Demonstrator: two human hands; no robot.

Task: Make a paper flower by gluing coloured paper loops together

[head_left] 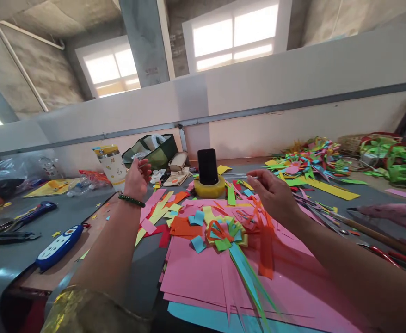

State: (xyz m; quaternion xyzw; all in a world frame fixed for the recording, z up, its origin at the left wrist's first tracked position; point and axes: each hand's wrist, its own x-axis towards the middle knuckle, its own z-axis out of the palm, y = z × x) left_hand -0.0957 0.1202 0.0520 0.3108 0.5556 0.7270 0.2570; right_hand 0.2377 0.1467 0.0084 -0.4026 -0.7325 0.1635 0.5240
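My left hand [137, 179] is raised at the left of the paper scraps, close to a patterned cup with a yellow lid [112, 163]. Its fingers are loosely curled and apart, with nothing visible in them. My right hand [274, 192] pinches the end of a thin, pale, see-through strand [236, 175] right of the phone. Below and between both hands, a paper flower [225, 231] of yellow, blue, orange and green strips lies on a stack of pink paper sheets [189, 270]. Long blue and green paper tails [246, 268] run from it toward me.
A black phone [207, 167] stands in a yellow tape roll [210, 188]. Finished paper tassels [316, 159] pile up at back right. Scissors [322, 215] and a pink glue gun [390, 215] lie right; a blue-white box cutter [59, 247] lies left. A dark green bag [157, 152] stands behind.
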